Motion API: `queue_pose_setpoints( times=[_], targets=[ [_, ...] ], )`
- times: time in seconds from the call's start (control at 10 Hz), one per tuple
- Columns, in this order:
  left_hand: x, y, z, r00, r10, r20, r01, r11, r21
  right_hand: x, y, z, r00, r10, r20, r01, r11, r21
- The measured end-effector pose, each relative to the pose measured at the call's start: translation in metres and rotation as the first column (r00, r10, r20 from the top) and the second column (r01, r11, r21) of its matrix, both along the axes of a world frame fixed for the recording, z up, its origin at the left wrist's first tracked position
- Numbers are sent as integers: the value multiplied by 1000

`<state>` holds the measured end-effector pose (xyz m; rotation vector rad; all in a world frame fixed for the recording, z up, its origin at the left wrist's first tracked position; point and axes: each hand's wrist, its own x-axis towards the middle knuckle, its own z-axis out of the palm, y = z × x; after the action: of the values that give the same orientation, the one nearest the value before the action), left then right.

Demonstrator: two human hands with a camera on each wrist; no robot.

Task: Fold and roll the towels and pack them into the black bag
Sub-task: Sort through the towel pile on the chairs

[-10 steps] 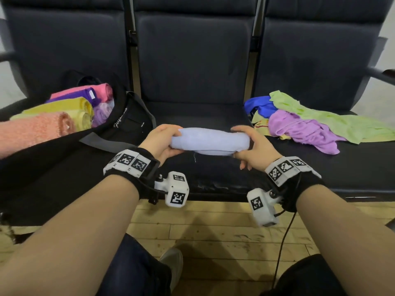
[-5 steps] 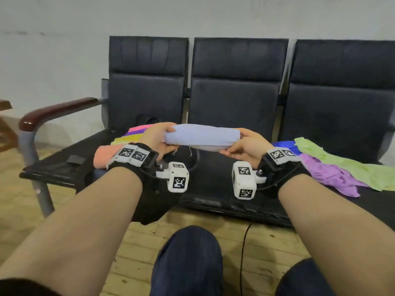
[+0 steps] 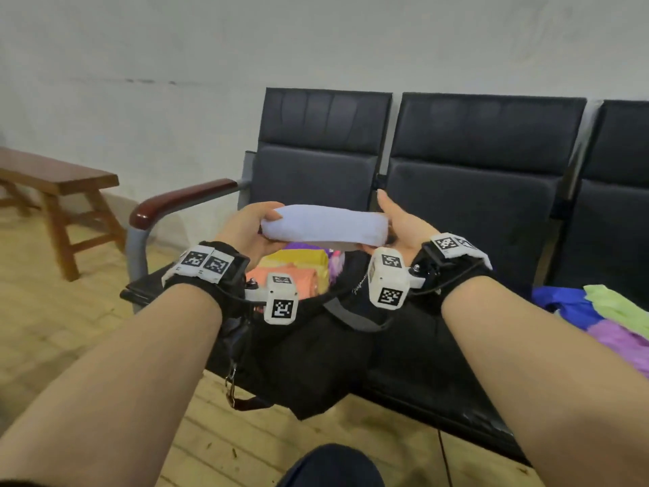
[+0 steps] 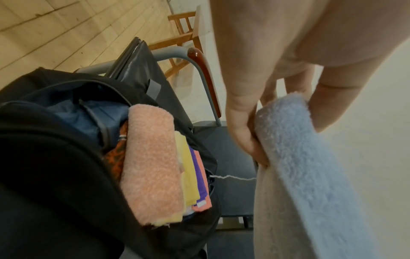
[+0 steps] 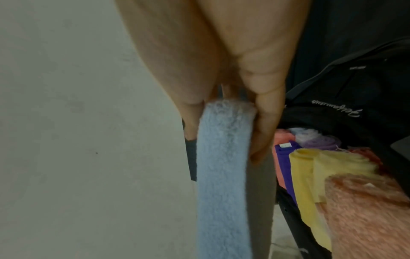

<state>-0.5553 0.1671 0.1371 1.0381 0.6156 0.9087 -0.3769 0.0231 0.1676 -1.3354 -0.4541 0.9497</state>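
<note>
A rolled light-blue towel (image 3: 323, 224) hangs level in the air between my two hands. My left hand (image 3: 254, 228) grips its left end with thumb and fingers around it (image 4: 286, 122). My right hand (image 3: 393, 219) pinches the right end between thumb and fingers (image 5: 224, 136). Directly below stands the open black bag (image 3: 309, 353) on the leftmost seat. Inside it lie rolled towels side by side: a peach one (image 4: 150, 166), a yellow one (image 5: 310, 175) and a purple one (image 5: 284, 157).
Loose blue (image 3: 558, 304), green (image 3: 618, 307) and purple (image 3: 621, 342) towels lie on the seat at the right. The bench's brown armrest (image 3: 175, 202) is just left of the bag. A wooden stool (image 3: 59, 177) stands on the plank floor further left.
Both hands have lifted the rolled blue towel off the middle seat and carried it left to above the open bag. The view has swung left with them.
</note>
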Motion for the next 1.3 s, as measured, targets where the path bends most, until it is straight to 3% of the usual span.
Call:
queue_pose_setpoints(
  times=[0.1,0.2,0.4,0.6,0.8,1.1,1.2,1.3],
  targets=[
    [-3,36,-8,999,-17,-40,19,999,50,9,51,-16,991,4,135,9,995,-97],
    [-2,68,-24,999,22,-42,-20,999,35,12,90,-31,990,34,137,-19,994,-112],
    [17,107,-22,998,59,-14,-59,998,35,25,116,-25,996,74,58,-65,988,-137],
    [54,142,3,997,74,7,-74,994,78,54,143,-10,998,40,-55,-43,998,-55],
    [94,193,1,995,100,0,-100,991,93,83,177,-8,997,57,-53,-60,996,-66],
    [164,276,-46,987,97,-131,-85,992,88,131,254,-50,996,-68,-49,61,990,-131],
    [182,300,-74,979,76,-191,-69,997,41,146,275,-75,997,-69,32,74,977,-198],
    [188,311,-99,941,4,-339,-3,1000,4,148,285,-98,985,-30,169,88,934,-346]
  ],
)
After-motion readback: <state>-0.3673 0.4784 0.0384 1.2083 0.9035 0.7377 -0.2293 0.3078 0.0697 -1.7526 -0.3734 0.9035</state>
